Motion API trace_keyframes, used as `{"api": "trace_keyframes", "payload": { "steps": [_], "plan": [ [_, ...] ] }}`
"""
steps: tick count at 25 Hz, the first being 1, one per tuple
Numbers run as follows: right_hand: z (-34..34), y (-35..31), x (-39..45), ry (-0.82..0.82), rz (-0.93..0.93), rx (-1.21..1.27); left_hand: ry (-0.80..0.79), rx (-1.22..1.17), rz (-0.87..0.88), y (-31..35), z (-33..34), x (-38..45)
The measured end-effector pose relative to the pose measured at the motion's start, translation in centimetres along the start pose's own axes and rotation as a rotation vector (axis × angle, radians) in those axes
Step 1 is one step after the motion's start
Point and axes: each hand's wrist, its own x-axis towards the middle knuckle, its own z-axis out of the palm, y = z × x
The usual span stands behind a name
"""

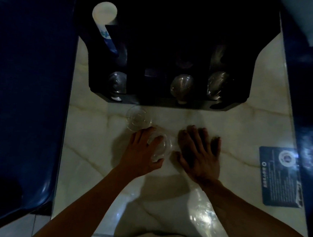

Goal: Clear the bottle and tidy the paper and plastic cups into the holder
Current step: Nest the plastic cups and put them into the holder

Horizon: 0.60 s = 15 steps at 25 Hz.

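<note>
i log a pale marble-look table (235, 124) under both hands, with dark blue seats (23, 89) off to either side. beyond the fingertips of both hands stands the black holder (157, 43), its front slots showing clear plastic cups (181, 86) nested inside; a tall stack of paper cups (105, 22) rises from its far corner, beyond and to the outside of the left hand. out past the right hand, on the table edge, lies a blue printed card (280, 176).

left hand (143, 151): fingers and thumb curled round a clear plastic cup lying on its side (162, 146), gripping it against the table. right hand (199, 153): flat, palm down, fingers straight and spread, resting on the table just beside that cup's rim; whether it touches the cup i cannot tell. the two hands are close together, not touching.

a second clear cup (137, 120) stands just beyond the left hand's fingertips, between that hand and the holder.
</note>
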Motion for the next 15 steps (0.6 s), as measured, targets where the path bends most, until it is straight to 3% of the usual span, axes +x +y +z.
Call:
{"api": "trace_keyframes", "payload": {
  "steps": [15],
  "plan": [
    [0.08,0.07,-0.07,0.026,-0.018,-0.017,-0.041,-0.014,-0.001,-0.55,0.29,-0.64]
  ]
}}
